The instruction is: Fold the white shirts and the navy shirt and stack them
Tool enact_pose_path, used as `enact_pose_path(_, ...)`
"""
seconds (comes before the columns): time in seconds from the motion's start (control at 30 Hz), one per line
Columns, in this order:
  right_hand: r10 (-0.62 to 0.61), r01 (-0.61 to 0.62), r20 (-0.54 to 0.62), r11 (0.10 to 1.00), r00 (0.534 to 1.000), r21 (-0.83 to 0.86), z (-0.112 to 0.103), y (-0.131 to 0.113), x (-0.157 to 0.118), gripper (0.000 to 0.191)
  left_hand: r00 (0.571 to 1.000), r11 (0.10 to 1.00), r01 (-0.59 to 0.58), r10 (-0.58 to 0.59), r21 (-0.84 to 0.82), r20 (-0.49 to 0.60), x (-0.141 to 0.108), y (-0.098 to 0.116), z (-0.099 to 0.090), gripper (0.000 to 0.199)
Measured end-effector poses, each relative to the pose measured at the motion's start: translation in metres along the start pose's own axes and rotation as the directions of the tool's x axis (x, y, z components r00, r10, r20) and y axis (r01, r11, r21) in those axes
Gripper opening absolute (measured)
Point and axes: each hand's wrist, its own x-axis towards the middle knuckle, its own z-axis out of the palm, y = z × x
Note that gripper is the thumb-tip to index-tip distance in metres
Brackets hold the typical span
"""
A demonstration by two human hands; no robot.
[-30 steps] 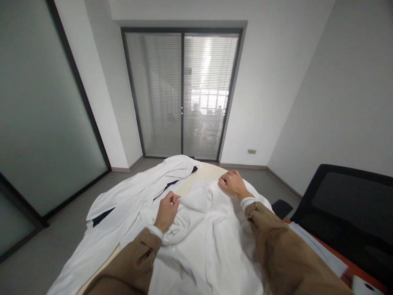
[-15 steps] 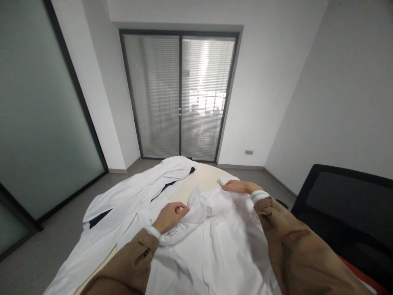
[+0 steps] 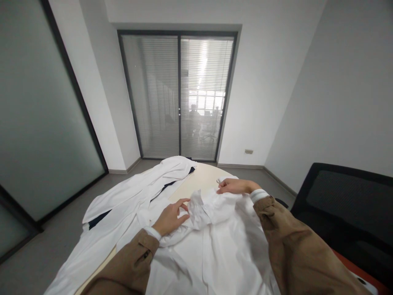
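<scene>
A white shirt (image 3: 221,250) lies spread over the near part of the table, its collar (image 3: 196,211) bunched up and creased at the far end. My left hand (image 3: 172,215) is at the left side of the collar, thumb and fingers apart, the fingertips close to the cloth. My right hand (image 3: 235,186) pinches the fabric near the shirt's far right shoulder, with its fingertips partly hidden in the folds. A second pile of white garments (image 3: 135,200) lies along the left side of the table, with dark blue cloth (image 3: 100,219) showing beneath.
The pale round table (image 3: 202,174) shows between the garments and at its far edge. At the right stands a black mesh chair (image 3: 344,205) with something orange-red (image 3: 353,262) on or by its seat. Glass doors with blinds (image 3: 179,98) are in the far wall.
My left hand's thumb and fingers have spread apart beside the collar. My right hand has shifted slightly left, drawing the shoulder cloth with it, and the collar has changed shape.
</scene>
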Motion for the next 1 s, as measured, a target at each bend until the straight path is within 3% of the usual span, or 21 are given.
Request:
enact_pose_path(0.07,-0.067,0.06,0.121,0.996,0.99,0.064,0.0,-0.004,0.004,0.042,0.993,0.999,-0.025,0.02,-0.045,-0.115,0.002,0.0,-0.001,0.039)
enact_pose_path(0.1,-0.103,0.093,0.104,0.991,0.989,0.101,-0.001,-0.004,0.007,0.041,0.983,0.997,-0.031,0.019,-0.064,-0.183,0.003,0.0,-0.002,0.036)
enact_pose_path(0.17,-0.173,0.179,-0.054,0.974,0.983,0.137,-0.001,0.0,0.017,0.04,0.953,0.995,-0.026,-0.004,-0.095,-0.303,0.005,0.0,-0.005,0.035)
enact_pose_path(0.23,-0.213,0.249,-0.251,0.961,0.944,0.123,-0.002,0.007,0.028,0.038,0.928,0.992,0.012,-0.057,-0.123,-0.367,0.007,-0.002,-0.006,0.042)
enact_pose_path(0.33,-0.217,0.277,-0.534,0.96,0.817,0.034,-0.002,0.019,0.044,0.035,0.933,0.986,0.1,-0.14,-0.135,-0.33,0.008,-0.009,-0.006,0.053)
enact_pose_path(0.4,-0.206,0.224,-0.662,0.973,0.72,-0.059,-0.003,0.025,0.052,0.033,0.941,0.979,0.154,-0.187,-0.136,-0.282,0.008,-0.015,-0.005,0.053)
enact_pose_path(0.47,-0.173,0.116,-0.741,0.985,0.649,-0.127,-0.004,0.03,0.058,0.034,0.935,0.971,0.2,-0.23,-0.135,-0.269,0.009,-0.022,-0.004,0.051)
enact_pose_path(0.57,-0.055,-0.039,-0.804,0.995,0.592,-0.097,-0.005,0.038,0.066,0.035,0.921,0.95,0.296,-0.312,-0.101,-0.234,0.013,-0.03,-0.007,0.047)
enact_pose_path(0.7,0.064,-0.022,-0.779,0.998,0.624,0.065,-0.005,0.047,0.081,0.033,0.909,0.937,0.347,-0.346,-0.038,-0.232,0.023,-0.032,-0.025,0.022)
enact_pose_path(0.83,0.11,-0.008,-0.724,0.99,0.681,0.142,0.0,0.053,0.099,0.038,0.851,0.933,0.358,-0.339,-0.027,-0.4,0.039,-0.029,-0.06,0.022)
enact_pose_path(0.93,0.046,0.011,-0.596,0.996,0.802,0.092,0.014,0.061,0.105,0.047,0.799,0.909,0.416,-0.346,0.036,-0.493,0.05,-0.035,-0.082,0.027)
enact_pose_path(1.0,0.002,0.019,-0.466,0.999,0.885,0.04,0.027,0.069,0.104,0.06,0.81,0.895,0.445,-0.39,0.027,-0.439,0.054,-0.044,-0.087,0.032)
